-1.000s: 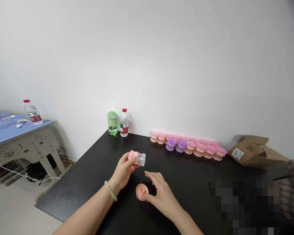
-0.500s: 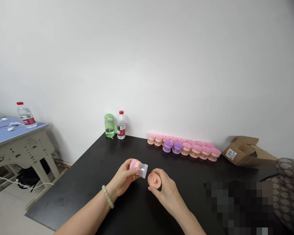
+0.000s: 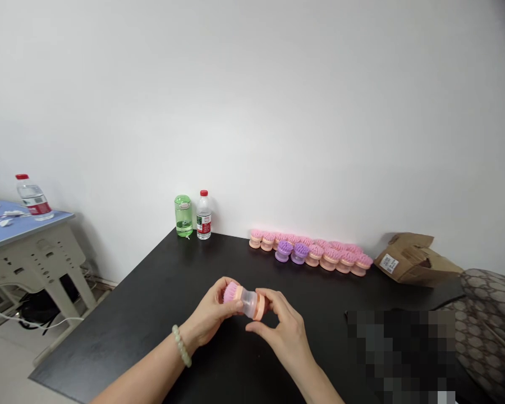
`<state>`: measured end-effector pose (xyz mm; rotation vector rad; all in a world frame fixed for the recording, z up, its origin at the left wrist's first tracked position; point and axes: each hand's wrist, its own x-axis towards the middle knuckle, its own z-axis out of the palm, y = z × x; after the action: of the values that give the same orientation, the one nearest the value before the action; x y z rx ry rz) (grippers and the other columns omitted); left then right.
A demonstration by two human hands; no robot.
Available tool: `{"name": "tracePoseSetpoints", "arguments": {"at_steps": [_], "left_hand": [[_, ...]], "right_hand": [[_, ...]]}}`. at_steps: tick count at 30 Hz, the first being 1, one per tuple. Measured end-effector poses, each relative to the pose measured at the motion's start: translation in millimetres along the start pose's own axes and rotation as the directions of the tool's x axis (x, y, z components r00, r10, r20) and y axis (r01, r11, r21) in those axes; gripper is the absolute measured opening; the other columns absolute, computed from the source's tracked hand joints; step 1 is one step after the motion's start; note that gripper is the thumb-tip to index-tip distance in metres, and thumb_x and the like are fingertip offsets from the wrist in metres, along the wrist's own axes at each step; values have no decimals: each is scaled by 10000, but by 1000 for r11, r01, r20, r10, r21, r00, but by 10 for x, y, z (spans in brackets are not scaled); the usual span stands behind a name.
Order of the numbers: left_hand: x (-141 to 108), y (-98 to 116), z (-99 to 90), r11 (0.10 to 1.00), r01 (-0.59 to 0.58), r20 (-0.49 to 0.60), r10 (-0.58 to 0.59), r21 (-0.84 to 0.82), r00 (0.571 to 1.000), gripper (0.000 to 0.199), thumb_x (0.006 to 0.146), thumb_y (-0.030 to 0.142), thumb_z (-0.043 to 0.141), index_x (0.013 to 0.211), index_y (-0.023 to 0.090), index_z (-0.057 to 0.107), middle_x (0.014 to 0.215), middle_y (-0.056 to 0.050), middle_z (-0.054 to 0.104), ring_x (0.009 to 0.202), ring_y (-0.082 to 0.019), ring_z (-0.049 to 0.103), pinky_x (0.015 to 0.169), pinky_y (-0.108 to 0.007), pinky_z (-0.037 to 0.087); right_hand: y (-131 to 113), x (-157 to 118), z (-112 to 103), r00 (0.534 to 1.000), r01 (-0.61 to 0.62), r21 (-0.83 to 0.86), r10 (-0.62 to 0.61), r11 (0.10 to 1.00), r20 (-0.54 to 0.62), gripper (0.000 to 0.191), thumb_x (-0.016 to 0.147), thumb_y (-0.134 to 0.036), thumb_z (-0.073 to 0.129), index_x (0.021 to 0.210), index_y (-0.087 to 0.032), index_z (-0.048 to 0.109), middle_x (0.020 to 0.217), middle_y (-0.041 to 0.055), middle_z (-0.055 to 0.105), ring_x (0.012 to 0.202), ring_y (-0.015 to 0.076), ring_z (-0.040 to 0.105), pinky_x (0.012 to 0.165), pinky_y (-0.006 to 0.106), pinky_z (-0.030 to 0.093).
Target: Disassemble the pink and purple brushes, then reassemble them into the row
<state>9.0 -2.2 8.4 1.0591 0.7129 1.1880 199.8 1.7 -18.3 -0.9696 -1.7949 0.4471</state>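
My left hand [image 3: 216, 310], with a beaded bracelet on the wrist, is closed around a scrub brush [image 3: 248, 303] with pink bristles and a clear, see-through body. The bristles point left and the clear end points right. My right hand [image 3: 284, 322] has its fingertips on a round peach cap [image 3: 259, 307], which sits against the brush's clear end. The right thumb is held a little below the cap. Whether the cap is fastened or only touching, I cannot tell.
Several pink brushes [image 3: 330, 255] and two purple ones [image 3: 299, 252] stand along the wall on the black table [image 3: 151, 292]. A green container [image 3: 183, 216] and a water bottle [image 3: 203, 216] are at the back left. An opened cardboard box [image 3: 416, 261] and a patterned mesh item [image 3: 488, 325] lie right.
The peach cap, held apart with its hollow inside showing before, has been turned and brought against the clear end of the brush. The view has shifted slightly right.
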Motion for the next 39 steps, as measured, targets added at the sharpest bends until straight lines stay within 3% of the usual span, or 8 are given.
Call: {"name": "tracePoseSetpoints", "arguments": {"at_steps": [4,8,15,21,25,32,39], "left_hand": [[-1,-8,-5,997,18,5,-18,-78,1000,404,692,364,869,942,166,621,895,-28,607,838,-170,595,783,-306,479],[-2,-8,2,992,10,-20,-12,-124,1000,376,713,365,858,930,158,631,876,-21,599,800,-141,585,769,-287,493],[3,30,22,991,5,-11,-7,-131,1000,380,710,351,863,953,155,646,894,-29,613,814,-140,593,783,-288,515],[-28,0,13,993,33,4,-32,-115,999,410,699,354,871,977,150,650,900,-38,631,820,-152,618,783,-293,522],[-18,-13,6,993,37,-6,-38,-116,999,410,691,367,877,943,135,651,872,-39,627,780,-143,616,762,-292,536],[23,-52,-4,992,121,25,-120,-44,992,435,766,522,779,814,116,629,680,-29,611,581,-105,602,525,-183,464],[35,-103,-29,974,228,53,-227,-16,972,538,740,648,727,755,119,634,551,-11,586,439,-88,548,403,-160,382]], "right_hand": [[-12,35,-22,996,94,50,-94,994,-5,416,864,-289,710,1266,-266,607,1131,64,681,747,167,665,737,325,596],[-45,54,-55,981,179,-69,-183,981,-59,457,882,-243,680,1329,-271,591,1139,81,678,962,235,632,821,373,588],[-49,26,-46,978,209,-82,-209,975,6,476,923,-270,644,1388,-273,543,1196,89,667,1078,246,622,915,392,571],[-5,11,-5,980,199,-26,-199,980,-6,496,940,-282,630,1420,-287,504,1196,87,673,1037,224,664,890,365,592],[3,28,-16,966,256,-25,-257,966,-27,509,913,-317,671,1402,-290,529,1194,89,686,1070,243,657,905,391,592],[-90,70,-80,927,374,-46,-374,926,12,498,920,-129,613,1388,-287,550,1287,85,669,1192,248,609,978,420,562],[-204,125,-130,867,492,35,-494,870,63,510,930,-6,504,1340,-300,584,1273,80,667,1228,217,587,985,400,558]]}}
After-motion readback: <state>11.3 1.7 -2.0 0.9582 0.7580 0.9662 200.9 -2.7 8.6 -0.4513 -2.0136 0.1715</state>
